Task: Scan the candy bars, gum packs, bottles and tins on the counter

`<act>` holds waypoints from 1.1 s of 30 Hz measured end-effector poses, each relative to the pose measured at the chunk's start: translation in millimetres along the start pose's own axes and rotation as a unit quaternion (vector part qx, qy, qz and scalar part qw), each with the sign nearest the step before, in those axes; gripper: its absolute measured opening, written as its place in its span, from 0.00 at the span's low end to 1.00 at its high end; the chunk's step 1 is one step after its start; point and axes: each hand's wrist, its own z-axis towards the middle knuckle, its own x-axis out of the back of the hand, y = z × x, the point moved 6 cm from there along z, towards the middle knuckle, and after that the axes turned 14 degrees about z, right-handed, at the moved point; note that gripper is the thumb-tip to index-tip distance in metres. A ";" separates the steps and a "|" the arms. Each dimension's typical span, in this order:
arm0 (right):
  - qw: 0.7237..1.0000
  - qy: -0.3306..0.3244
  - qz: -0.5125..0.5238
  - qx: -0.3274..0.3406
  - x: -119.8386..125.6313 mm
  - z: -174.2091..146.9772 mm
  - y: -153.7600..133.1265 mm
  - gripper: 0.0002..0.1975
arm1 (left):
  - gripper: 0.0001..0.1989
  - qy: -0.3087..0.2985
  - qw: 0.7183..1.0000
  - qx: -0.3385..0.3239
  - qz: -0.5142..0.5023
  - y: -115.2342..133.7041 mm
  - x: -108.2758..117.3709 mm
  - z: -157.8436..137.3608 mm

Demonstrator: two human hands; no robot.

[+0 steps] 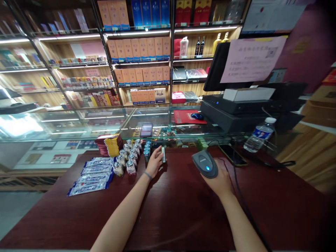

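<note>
My right hand (219, 180) is wrapped round a dark grey barcode scanner (204, 163) with a blue light on top. Its head faces away from me, over the dark red counter (181, 203). Further left, my left hand (154, 163) grips a small slim box (163, 155) with a whitish side, held low at the counter surface. Just beside that hand runs a row of small teal-topped packs (146, 152). Left of these stand several small jars (131, 167) with silvery lids. Blue-and-white long packets (91, 176) lie overlapped at the left.
Red and yellow packs (111, 145) are stacked behind the packets. A glass display case (126, 120) borders the counter's far side. On the right are a phone (233, 154), a water bottle (259, 135), a monitor (216, 66) and the scanner's cable (237, 185).
</note>
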 end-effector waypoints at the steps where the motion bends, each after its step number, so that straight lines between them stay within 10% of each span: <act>1: 1.000 -0.021 0.007 -0.006 -2.7 -0.5 -1.6 0.18 | 0.31 -0.008 1.000 0.010 -0.026 1.6 1.6 -2.0; 12: 0.946 -0.303 -0.032 0.106 -43.3 -15.8 -52.0 0.27 | 0.28 -0.023 0.994 0.041 -0.098 5.5 6.1 -1.8; 26: 0.946 -0.302 -0.031 0.115 -40.1 -14.3 -50.9 0.21 | 0.28 -0.014 0.997 0.038 -0.065 3.1 7.8 1.0; 33: 0.977 -0.188 -0.054 0.084 -29.5 -7.6 -20.5 0.22 | 0.25 -0.022 0.998 0.030 -0.041 6.3 -1.0 -1.7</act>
